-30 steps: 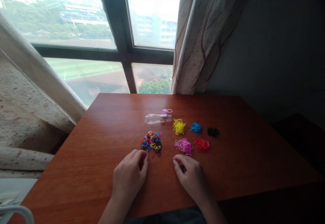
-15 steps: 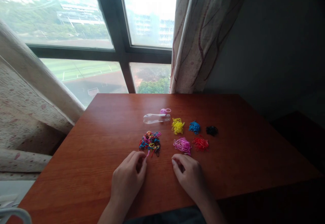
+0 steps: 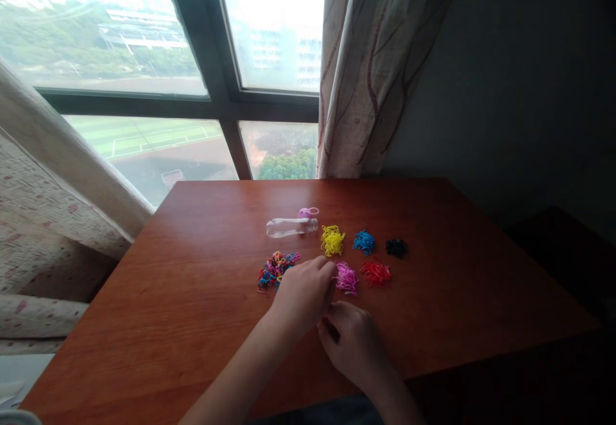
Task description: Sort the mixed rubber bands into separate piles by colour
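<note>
My left hand (image 3: pixel 302 293) reaches across to the right, its fingers pinched together at the edge of the pink rubber-band pile (image 3: pixel 347 278). What the pinch holds is hidden. Just left of it lies the mixed-colour pile of bands (image 3: pixel 273 269). My right hand (image 3: pixel 355 343) rests on the wooden table (image 3: pixel 192 322) below the left hand, fingers curled under, with nothing showing in them. Sorted piles sit beyond: yellow (image 3: pixel 332 240), blue (image 3: pixel 364 241), black (image 3: pixel 396 247) and red (image 3: pixel 375 272).
A small clear bottle (image 3: pixel 287 226) lies on its side behind the piles, with its pink cap (image 3: pixel 308 211) beside it. Patterned curtains hang left and right of a window at the table's far edge. A dark wall stands to the right.
My left hand moved from below the mixed pile rightwards to the pink pile, crossing above my right hand. The right hand stayed roughly put. The camera shifted slightly right.
</note>
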`<control>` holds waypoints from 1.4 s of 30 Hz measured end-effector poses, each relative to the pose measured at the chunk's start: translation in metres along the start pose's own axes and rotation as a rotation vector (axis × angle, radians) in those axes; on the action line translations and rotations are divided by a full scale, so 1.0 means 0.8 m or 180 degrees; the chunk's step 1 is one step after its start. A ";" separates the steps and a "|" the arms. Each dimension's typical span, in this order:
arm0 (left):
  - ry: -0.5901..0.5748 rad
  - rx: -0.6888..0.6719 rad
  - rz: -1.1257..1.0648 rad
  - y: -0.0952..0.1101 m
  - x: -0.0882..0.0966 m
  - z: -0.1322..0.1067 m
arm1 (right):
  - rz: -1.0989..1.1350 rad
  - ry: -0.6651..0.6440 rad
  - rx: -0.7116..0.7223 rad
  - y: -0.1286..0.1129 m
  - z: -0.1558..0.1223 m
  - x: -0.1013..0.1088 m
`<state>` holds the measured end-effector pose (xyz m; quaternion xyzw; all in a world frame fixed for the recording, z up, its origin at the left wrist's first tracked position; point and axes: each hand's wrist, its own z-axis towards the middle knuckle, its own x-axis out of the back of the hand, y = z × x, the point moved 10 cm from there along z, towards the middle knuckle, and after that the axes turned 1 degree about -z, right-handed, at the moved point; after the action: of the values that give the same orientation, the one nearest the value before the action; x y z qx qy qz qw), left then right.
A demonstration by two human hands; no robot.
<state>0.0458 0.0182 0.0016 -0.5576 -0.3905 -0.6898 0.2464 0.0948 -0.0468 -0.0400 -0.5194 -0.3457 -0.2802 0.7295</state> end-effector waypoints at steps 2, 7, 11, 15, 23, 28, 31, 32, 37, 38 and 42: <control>-0.0054 -0.0012 0.0015 0.003 -0.002 0.010 | 0.0022 0.0034 -0.0016 0.002 0.000 0.000; -0.0024 0.0081 -0.0026 -0.006 -0.006 0.005 | 0.0133 0.0055 -0.0040 0.002 0.001 0.002; 0.0196 0.0281 -0.0277 -0.029 0.001 -0.022 | 0.0269 0.0054 -0.0076 0.001 0.003 0.004; 0.0535 0.0574 -0.0526 -0.062 0.015 -0.063 | 0.0250 0.0010 -0.0120 0.001 0.004 0.004; 0.0739 0.0848 -0.0874 -0.096 0.010 -0.120 | 0.0223 0.0043 -0.0094 0.001 0.003 0.003; 0.0767 0.0862 -0.0950 -0.100 0.005 -0.127 | 0.0109 0.0063 -0.0066 0.000 0.005 0.002; 0.0721 0.0896 -0.0880 -0.100 0.002 -0.128 | 0.0036 0.0079 -0.0087 0.001 0.007 0.001; 0.0719 0.0896 -0.0859 -0.100 0.001 -0.128 | 0.0012 0.0094 -0.0093 0.000 0.008 0.001; 0.0747 0.0917 -0.0867 -0.100 0.002 -0.128 | -0.0093 0.0148 -0.0197 -0.008 0.019 -0.003; 0.0746 0.0925 -0.0885 -0.100 0.002 -0.128 | -0.0123 0.0141 -0.0229 -0.011 0.023 -0.006; 0.0700 0.0970 -0.0921 -0.101 0.001 -0.127 | -0.0206 0.0146 -0.0351 -0.022 0.037 -0.020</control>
<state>-0.0760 -0.0181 -0.0263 -0.3737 -0.5368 -0.7076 0.2673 0.0651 -0.0230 -0.0360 -0.5408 -0.3295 -0.3341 0.6981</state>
